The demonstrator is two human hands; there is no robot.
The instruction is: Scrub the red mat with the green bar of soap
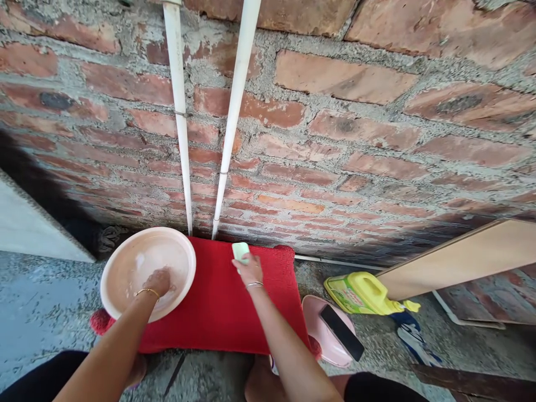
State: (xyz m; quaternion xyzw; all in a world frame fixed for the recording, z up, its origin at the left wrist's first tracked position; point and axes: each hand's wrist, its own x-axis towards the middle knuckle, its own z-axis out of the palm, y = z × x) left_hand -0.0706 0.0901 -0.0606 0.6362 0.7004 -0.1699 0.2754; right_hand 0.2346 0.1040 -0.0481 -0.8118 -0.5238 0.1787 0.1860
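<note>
My left hand (159,281) dips into the pale pink basin (108,279) on the left, which holds water. The fingers are under the surface, so their shape does not show. My right hand (251,269) grips a pale green rounded block (240,250) by its near end, at the far edge of a red cloth (213,312). That cloth lies spread out with pompoms at its corners, and the basin overlaps its left side. What kind of thing the green block is I cannot make out.
A brick wall (310,145) with two white pipes (234,111) stands behind. On the right are a pink stool (320,335) with a dark phone (341,333) on it, a yellow jug (355,293), a leaning board (464,257) and a sandal (414,340). A pale slab (33,223) leans at left.
</note>
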